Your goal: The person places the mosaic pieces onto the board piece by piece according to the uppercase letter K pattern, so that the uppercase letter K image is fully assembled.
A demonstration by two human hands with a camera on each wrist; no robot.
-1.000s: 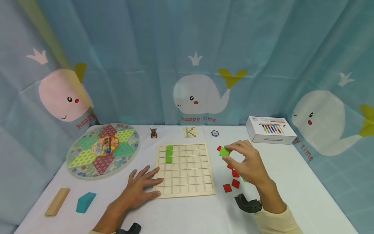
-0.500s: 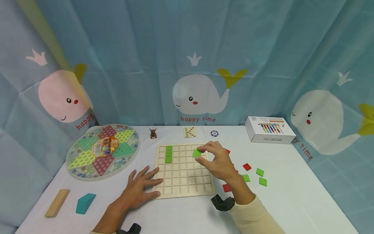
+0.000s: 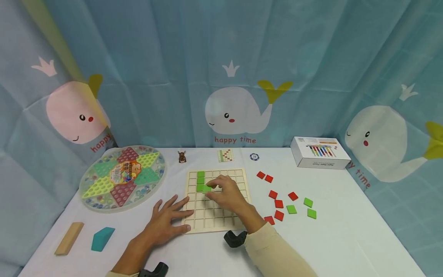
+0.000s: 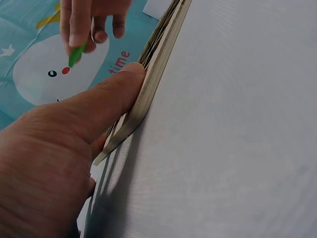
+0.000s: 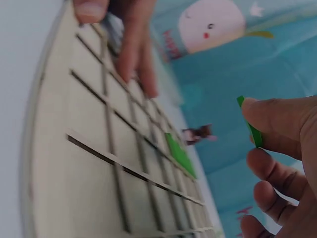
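Observation:
A wooden grid board (image 3: 221,223) lies mid-table, with a short column of green tiles (image 3: 200,181) set in its upper left cells. Between thumb and forefinger my right hand (image 3: 228,194) pinches another green tile (image 5: 251,121), held above the board close to the lowest tile of that column. The right wrist view shows a gap between this tile and the board. My left hand (image 3: 167,223) rests on the board's left edge with fingers spread; in the left wrist view its thumb (image 4: 111,94) lies along the board's rim.
Several red tiles (image 3: 278,204) and green tiles (image 3: 291,209) are scattered right of the board. Behind it stand a small brown figurine (image 3: 182,156), a pattern card (image 3: 225,155) and a chip (image 3: 254,157). A white box (image 3: 320,153), round marble game board (image 3: 122,179), wooden block (image 3: 69,238) and teal block (image 3: 102,239) flank it.
My right hand has carried the green tile leftward from the loose tiles, across the board to the green column. The left hand has stayed on the board's edge.

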